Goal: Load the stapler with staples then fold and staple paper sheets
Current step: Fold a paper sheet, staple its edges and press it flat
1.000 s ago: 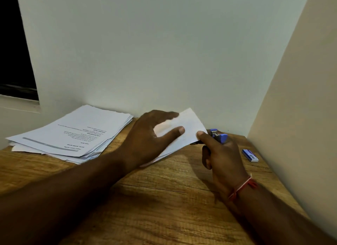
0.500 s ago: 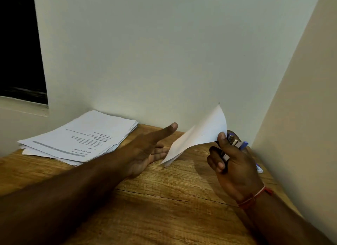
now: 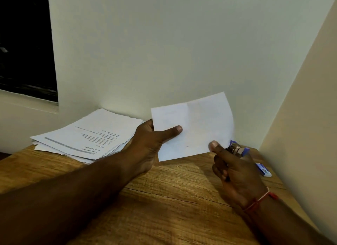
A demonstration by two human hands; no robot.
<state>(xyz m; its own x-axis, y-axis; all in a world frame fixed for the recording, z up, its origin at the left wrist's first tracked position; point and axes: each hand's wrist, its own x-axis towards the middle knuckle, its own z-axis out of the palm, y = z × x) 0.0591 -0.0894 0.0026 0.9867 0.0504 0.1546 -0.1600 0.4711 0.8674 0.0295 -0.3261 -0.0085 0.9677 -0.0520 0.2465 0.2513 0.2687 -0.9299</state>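
Note:
A folded white paper sheet is held up above the wooden table, facing me, with a crease down its middle. My left hand grips its left edge, thumb across the front. My right hand pinches the sheet's lower right corner with the thumb and also holds a small blue and silver stapler in its fingers, just behind that corner. Whether the stapler's jaws are around the paper is hidden.
A stack of printed paper sheets lies at the back left of the table against the wall. A small blue staple box sits at the right, beside the side wall. A dark window opening is at upper left.
The sheet went from lying flat under my left hand to being lifted by my right hand; now my left hand has taken its left edge and it is held upright between both hands.

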